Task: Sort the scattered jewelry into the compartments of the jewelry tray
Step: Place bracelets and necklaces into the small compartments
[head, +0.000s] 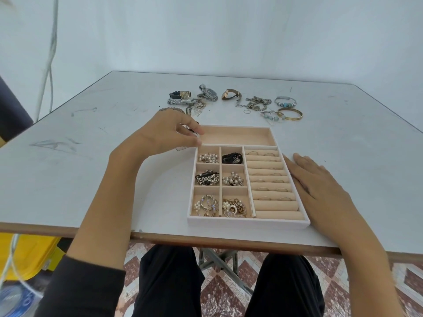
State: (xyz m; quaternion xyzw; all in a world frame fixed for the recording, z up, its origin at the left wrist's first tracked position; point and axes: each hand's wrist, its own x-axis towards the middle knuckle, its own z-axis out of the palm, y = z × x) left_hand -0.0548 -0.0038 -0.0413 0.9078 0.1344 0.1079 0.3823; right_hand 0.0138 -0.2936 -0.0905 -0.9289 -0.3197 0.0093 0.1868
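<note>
The beige jewelry tray (248,221) lies near the table's front edge. Its six small compartments hold pearl earrings (232,179), chains and dark pieces. Thin rings sit in the ring rolls (267,179) on the right, and the long far compartment (235,136) holds nothing. My left hand (160,133) hovers at the tray's far-left corner, fingers curled, with a small dark bit showing between them. My right hand (320,181) lies flat against the tray's right wall. Beyond the tray lie three watches (207,93), loose chains (256,105), beaded bracelets (285,101) and a gold bangle (290,114).
The white table (68,179) is scuffed, and its brown front edge runs just below the tray. A pale wall stands behind it. A cable (49,60) hangs at the left. A yellow bin (29,255) sits under the table on the left, and my knees are below.
</note>
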